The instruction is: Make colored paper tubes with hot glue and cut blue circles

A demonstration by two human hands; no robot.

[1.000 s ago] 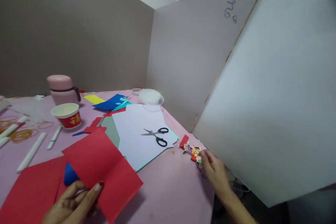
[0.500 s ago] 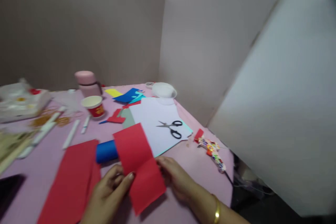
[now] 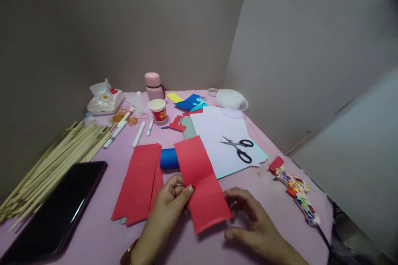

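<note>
A creased strip of red paper [image 3: 203, 190] is pinched along its left edge by my left hand [image 3: 175, 198], thumb on top. My right hand [image 3: 248, 219] is beside the strip's lower right edge, thumb and fingers apart; its fingertips are close to the paper, and contact is hard to make out. Behind the strip lies a blue roll [image 3: 168, 158], partly covered by it. To the left, several red paper sheets [image 3: 139, 186] lie in a stack. Open scissors [image 3: 239, 145] with black handles rest on white paper [image 3: 211, 128].
At left lie a black phone [image 3: 59, 211], wooden sticks [image 3: 59, 161] and white markers [image 3: 139, 134]. Farther back stand a paper cup [image 3: 158, 110], a pink flask [image 3: 154, 87] and a tissue pack [image 3: 105, 101]. A patterned glue gun [image 3: 295, 188] with a cord lies by the right edge.
The camera view has swung left, bringing the sticks and phone more fully into view. My right hand has opened from the paper's right edge, while the left keeps its pinch.
</note>
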